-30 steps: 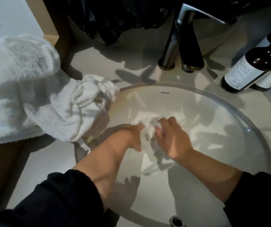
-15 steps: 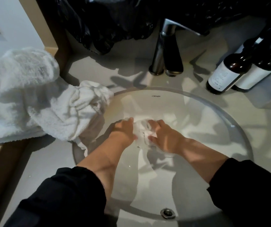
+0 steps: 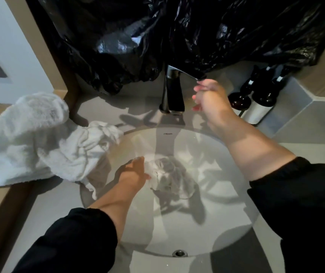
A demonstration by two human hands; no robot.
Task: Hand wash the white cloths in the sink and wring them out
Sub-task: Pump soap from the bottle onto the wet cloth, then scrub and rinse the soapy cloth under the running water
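Head view: left hand (image 3: 136, 174) grips a crumpled white cloth (image 3: 167, 174) inside the sink (image 3: 236, 233); right hand (image 3: 211, 99), fingers loosely spread, hovers behind the sink beside the faucet (image 3: 172, 95).

Crinkly black bag (image 3: 138, 36) hangs over the faucet (image 3: 174, 95); two dark bottles (image 3: 262, 99) (white labels) stand to its right on the surface (image 3: 45, 209).

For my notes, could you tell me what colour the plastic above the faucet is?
The plastic is glossy black; head view.
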